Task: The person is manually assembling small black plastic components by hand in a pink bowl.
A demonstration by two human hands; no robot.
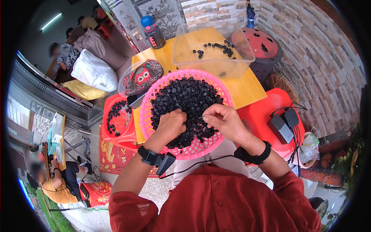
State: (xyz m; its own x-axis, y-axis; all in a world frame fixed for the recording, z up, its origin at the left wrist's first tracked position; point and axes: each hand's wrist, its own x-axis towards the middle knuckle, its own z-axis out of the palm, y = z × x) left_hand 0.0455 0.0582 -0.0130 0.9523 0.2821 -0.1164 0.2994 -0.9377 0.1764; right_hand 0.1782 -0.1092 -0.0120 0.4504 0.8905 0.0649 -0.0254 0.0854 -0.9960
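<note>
A: What is closest to the camera?
B: A red shirt, then two forearms with black wrist straps. Both hands work at six o'clock inside a pink basket [152,101] heaped with small black plastic caps [185,96].
A: How are the hands?
B: The left hand [171,123] is curled shut on caps. The right hand [222,120] pinches a thin pin between narrowed fingers.
A: And beyond?
B: At twelve o'clock a clear plastic tub [228,67] with a few caps sits on the yellow desk [247,91]; at nine o'clock, a red tray [110,108].

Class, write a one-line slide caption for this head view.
Two hands, left hand and right hand, work small black caps in a pink basket before a clear tub.
</note>
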